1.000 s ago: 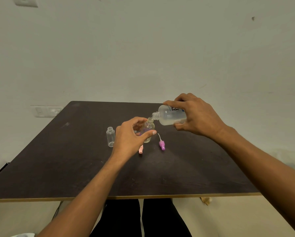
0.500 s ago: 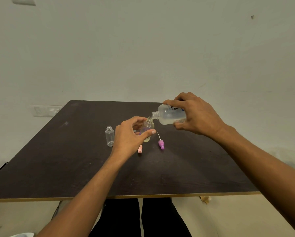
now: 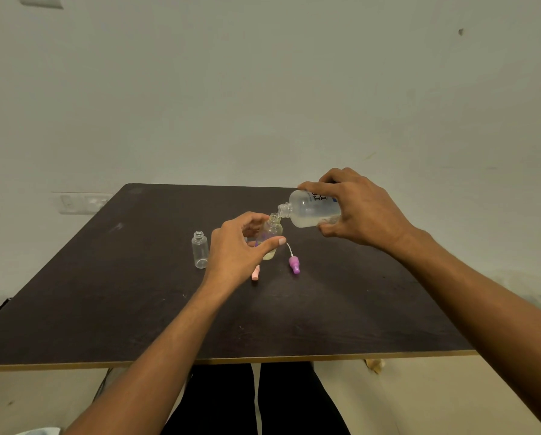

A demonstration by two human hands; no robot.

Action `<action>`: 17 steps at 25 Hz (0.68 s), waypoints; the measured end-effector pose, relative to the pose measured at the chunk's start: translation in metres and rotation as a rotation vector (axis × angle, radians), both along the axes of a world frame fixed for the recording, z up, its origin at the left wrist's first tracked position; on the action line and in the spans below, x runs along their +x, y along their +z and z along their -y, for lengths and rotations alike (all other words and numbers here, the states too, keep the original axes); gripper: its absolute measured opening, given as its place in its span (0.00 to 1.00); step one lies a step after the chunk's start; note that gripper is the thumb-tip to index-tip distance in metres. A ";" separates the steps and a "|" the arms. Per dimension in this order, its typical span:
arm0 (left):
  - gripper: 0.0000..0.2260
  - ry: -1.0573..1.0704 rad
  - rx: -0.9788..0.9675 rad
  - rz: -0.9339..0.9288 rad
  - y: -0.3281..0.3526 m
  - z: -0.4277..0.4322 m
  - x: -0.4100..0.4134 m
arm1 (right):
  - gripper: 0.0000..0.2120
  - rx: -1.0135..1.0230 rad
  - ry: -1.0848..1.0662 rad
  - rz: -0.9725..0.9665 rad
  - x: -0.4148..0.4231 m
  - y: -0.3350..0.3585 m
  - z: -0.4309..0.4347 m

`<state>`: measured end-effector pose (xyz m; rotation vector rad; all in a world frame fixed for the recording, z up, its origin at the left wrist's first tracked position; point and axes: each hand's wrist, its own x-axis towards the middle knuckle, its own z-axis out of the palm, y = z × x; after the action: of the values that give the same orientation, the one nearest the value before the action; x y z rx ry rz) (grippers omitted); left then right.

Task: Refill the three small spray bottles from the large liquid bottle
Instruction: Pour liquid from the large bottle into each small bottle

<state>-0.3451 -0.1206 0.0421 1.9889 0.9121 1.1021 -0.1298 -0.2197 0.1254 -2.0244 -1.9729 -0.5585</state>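
The right hand (image 3: 360, 211) holds the large liquid bottle (image 3: 313, 210) tipped sideways, its mouth at the mouth of a small spray bottle (image 3: 270, 235) held by the left hand (image 3: 237, 249) above the dark worktop (image 3: 106, 293). An empty small bottle (image 3: 200, 250) stands left; a purple spray cap (image 3: 294, 265) lies nearby.

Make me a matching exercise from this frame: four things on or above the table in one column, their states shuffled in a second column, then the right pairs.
Column 1
1. large liquid bottle
2. small bottle in the left hand
3. clear bottle at the left
4. purple spray cap

Column 2
A. lying on the table, tube attached
B. tipped on its side in the right hand
C. standing uncapped, untouched
D. held tilted, mouth under the pouring neck

Pairs: 1-B, 2-D, 3-C, 4-A
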 end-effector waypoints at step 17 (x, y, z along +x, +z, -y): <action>0.24 0.001 0.009 -0.004 0.002 -0.001 0.000 | 0.37 0.005 0.000 -0.003 0.000 0.001 0.000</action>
<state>-0.3452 -0.1197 0.0437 1.9989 0.9117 1.1053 -0.1294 -0.2196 0.1260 -2.0215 -1.9680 -0.5596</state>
